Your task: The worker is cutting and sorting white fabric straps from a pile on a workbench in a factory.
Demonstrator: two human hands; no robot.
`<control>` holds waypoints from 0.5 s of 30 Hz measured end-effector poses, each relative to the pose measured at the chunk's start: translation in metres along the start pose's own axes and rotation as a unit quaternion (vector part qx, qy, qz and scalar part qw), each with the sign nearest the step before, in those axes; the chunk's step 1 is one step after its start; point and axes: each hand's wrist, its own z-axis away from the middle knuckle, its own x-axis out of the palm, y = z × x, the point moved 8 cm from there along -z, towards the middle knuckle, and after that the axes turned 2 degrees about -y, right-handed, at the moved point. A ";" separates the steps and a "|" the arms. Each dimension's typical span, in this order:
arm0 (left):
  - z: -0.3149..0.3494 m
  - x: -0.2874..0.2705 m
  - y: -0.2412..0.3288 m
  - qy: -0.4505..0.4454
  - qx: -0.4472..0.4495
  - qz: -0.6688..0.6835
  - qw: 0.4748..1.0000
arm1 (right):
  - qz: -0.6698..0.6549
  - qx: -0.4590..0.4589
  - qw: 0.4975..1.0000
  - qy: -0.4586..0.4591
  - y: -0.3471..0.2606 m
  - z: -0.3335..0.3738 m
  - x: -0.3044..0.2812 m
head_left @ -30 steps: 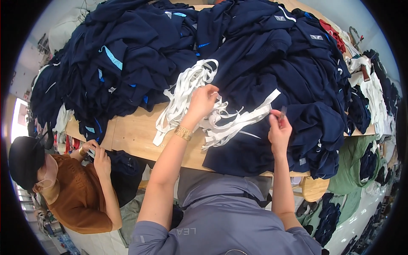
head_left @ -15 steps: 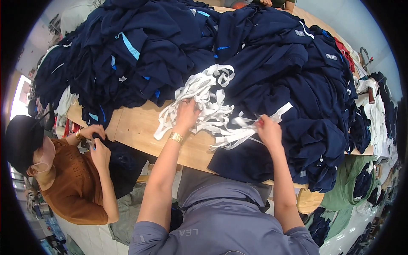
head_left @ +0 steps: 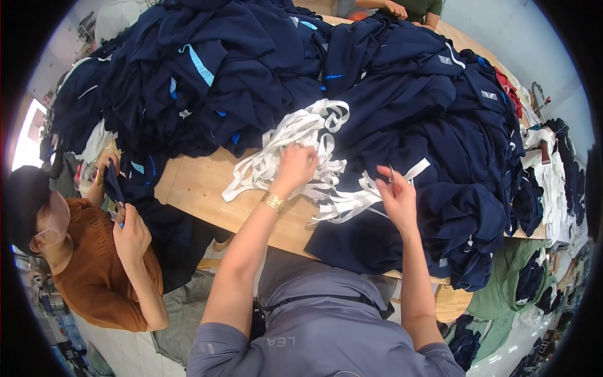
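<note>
A tangled heap of white fabric tape [head_left: 301,125] lies on the wooden table in front of me. My left hand [head_left: 296,164], with a gold bracelet at its wrist, is on the heap, its fingers curled closed on the tape. Cut lengths of white tape [head_left: 345,205] lie together to the right, on navy cloth. Just above their right end is my right hand [head_left: 397,196]. It holds a small metal tool, apparently thread snips [head_left: 392,172], with thin tips showing between the fingers; the rest is hidden in the palm.
Large piles of navy garments [head_left: 251,56] cover the table's far side and right. Bare wooden tabletop [head_left: 207,188] shows at the left. A co-worker in a brown shirt [head_left: 103,264] handles navy cloth at my left; another person's hand [head_left: 397,9] is across the table.
My left hand has shifted right and slightly inward over the tape heap. My right hand has turned, its thumb lifting away from the strips. The co-worker has raised a navy piece.
</note>
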 end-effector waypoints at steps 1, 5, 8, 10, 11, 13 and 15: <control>-0.004 -0.016 0.004 0.028 0.003 0.098 0.995 | -0.061 -0.024 0.998 -0.003 -0.006 -0.011 0.010; -0.017 -0.078 0.039 -0.006 0.029 0.435 0.900 | -0.145 -0.077 0.985 -0.058 -0.040 -0.062 0.050; -0.010 -0.137 0.069 -0.010 0.075 0.488 0.870 | -0.201 -0.031 0.968 -0.147 -0.066 -0.080 0.090; 0.000 -0.182 0.075 0.058 0.070 0.496 0.864 | -0.231 0.050 0.953 -0.188 -0.062 -0.082 0.108; 0.007 -0.204 0.074 0.092 0.089 0.488 0.864 | -0.214 0.052 0.959 -0.180 -0.061 -0.083 0.110; 0.020 -0.239 0.067 0.148 0.115 0.504 0.843 | -0.187 -0.004 0.971 -0.149 -0.056 -0.091 0.105; 0.031 -0.262 0.049 0.212 0.130 0.509 0.824 | -0.176 -0.035 0.979 -0.095 -0.041 -0.101 0.088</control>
